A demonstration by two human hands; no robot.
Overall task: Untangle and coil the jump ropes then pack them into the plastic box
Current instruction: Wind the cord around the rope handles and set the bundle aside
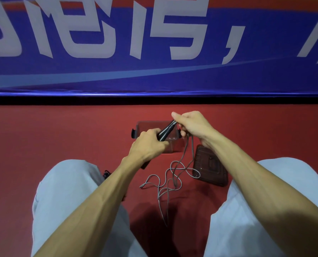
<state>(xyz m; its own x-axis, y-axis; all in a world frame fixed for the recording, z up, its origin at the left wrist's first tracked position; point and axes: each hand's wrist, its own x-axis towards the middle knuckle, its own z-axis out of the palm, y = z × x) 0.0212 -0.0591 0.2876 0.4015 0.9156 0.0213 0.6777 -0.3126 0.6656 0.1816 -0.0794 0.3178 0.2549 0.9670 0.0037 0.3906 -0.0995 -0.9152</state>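
Handles [165, 131] sit in left hand's [147, 145] closed grip while right hand [193, 125] pinches rope [174, 174] at their tip, likely to pull tangle straight.

Two hands were in view: one left hand [147, 143] and one right hand [191, 125]. There was one clear plastic box [148, 126], one lid [210, 166] and one grey jump rope [170, 179] looped on the floor [61, 136]. Whether the dark handles [166, 129] numbered one or two could not be told. One blue banner [154, 75] hung behind.
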